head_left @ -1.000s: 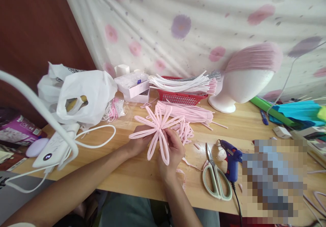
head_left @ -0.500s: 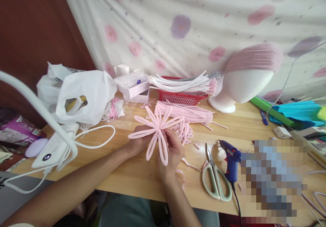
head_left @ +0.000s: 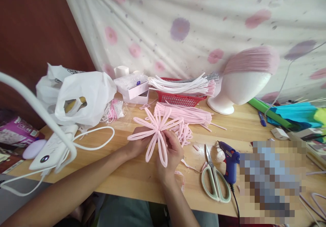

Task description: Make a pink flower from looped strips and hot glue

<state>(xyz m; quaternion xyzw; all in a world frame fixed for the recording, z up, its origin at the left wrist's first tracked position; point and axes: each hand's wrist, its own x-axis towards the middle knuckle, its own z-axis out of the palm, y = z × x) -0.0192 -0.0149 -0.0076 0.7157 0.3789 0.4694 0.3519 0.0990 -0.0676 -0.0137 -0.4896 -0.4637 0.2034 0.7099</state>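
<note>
A pink flower shape point(head_left: 158, 130) made of fuzzy looped stems is held above the front of the wooden table, its loops spread outward. My left hand point(head_left: 139, 142) is closed on it from behind, with the fingers partly hidden by the loops. My right hand point(head_left: 171, 149) grips it near the centre from the right, thumb and fingers pinched together. Behind the flower lie a bundle of straight pink stems point(head_left: 183, 113) and a tangle of looped pink pieces point(head_left: 183, 134).
Scissors point(head_left: 214, 179), a blue glue gun point(head_left: 230, 162) and a measuring tape point(head_left: 181, 179) lie at the right. Behind stand a red basket point(head_left: 178, 100) and a foam head point(head_left: 241, 86). Left are plastic bags point(head_left: 86, 101) and a white power strip point(head_left: 52, 149).
The view has shifted very slightly. Both hands keep the same hold on the pink flower shape, which looks unchanged.
</note>
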